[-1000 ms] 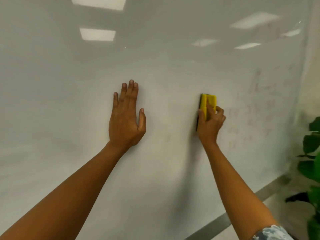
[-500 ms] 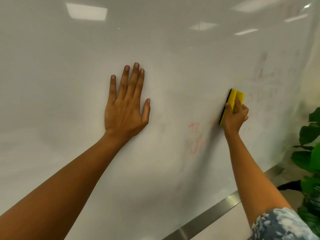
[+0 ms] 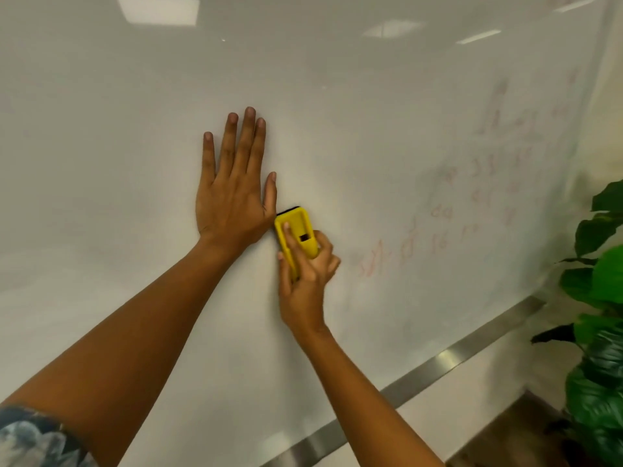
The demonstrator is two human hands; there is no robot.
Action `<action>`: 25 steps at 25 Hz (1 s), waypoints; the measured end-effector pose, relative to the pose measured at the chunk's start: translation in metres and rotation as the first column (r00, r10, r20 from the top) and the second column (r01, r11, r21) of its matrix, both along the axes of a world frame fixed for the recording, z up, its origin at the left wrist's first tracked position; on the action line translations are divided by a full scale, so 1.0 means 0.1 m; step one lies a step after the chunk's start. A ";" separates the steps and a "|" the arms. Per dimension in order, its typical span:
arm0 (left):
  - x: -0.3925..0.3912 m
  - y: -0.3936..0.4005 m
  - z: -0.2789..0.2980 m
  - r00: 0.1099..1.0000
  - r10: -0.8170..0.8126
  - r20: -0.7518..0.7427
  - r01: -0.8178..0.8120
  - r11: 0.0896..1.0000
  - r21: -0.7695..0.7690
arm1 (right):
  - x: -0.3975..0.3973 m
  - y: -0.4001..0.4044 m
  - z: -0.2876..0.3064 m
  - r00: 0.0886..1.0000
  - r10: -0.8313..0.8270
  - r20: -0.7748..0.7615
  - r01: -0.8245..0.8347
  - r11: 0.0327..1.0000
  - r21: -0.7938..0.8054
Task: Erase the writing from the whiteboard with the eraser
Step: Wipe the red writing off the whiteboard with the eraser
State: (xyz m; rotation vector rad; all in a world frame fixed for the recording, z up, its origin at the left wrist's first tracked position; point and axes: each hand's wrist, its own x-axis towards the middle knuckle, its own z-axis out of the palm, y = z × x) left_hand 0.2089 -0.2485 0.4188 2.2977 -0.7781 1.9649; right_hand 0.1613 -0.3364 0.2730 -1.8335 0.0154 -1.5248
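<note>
A large whiteboard [image 3: 337,96] fills the view. Faint, smeared red writing [image 3: 438,214] covers its right part, with a clearer red mark [image 3: 374,261] lower down. My left hand [image 3: 232,193] lies flat on the board, fingers spread and pointing up. My right hand [image 3: 306,281] grips a yellow eraser [image 3: 296,237] with a black pad and presses it on the board. The eraser's top corner touches the base of my left thumb. The writing lies to the right of the eraser.
A metal frame strip [image 3: 438,365] runs along the board's lower edge, slanting up to the right. A green leafy plant [image 3: 600,315] stands at the right, beside the board's right edge. Ceiling lights reflect in the board's upper part.
My right hand has swept the eraser left and down across the board, from beside the red writing to my left thumb. The left hand stays flat on the board.
</note>
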 end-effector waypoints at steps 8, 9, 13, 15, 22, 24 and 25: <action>-0.06 -0.19 -0.10 0.999 0.031 -0.023 -0.033 0.990 -0.135 | -0.01 -0.81 -0.36 0.998 -0.060 -0.004 0.060 0.997 0.058; -0.07 -0.26 -0.11 0.999 0.025 -0.031 -0.030 0.984 -0.175 | 0.00 -1.00 -0.37 0.997 -0.080 -0.017 0.081 0.986 0.143; -0.03 -0.51 -0.23 0.999 0.033 -0.031 -0.035 0.998 -0.050 | 0.07 -1.87 -0.41 0.986 -0.140 -0.096 0.161 0.950 0.266; 0.00 -0.58 -0.33 0.999 0.033 -0.017 -0.032 0.998 0.049 | 0.12 -2.34 -0.42 0.979 -0.159 -0.125 0.194 0.913 0.359; 0.06 -0.66 -0.40 0.999 0.033 -0.008 -0.032 0.999 0.030 | 0.15 -3.13 -0.48 0.985 -0.099 -0.144 0.158 0.861 0.483; 0.05 -0.67 -0.41 0.999 0.028 -0.026 -0.027 0.999 0.025 | 0.16 -2.97 -0.51 0.986 -0.117 -0.120 0.162 0.854 0.495; 0.05 -0.67 -0.42 0.999 0.027 -0.034 -0.026 0.999 0.023 | 0.15 -2.82 -0.55 0.986 -0.125 -0.111 0.164 0.853 0.495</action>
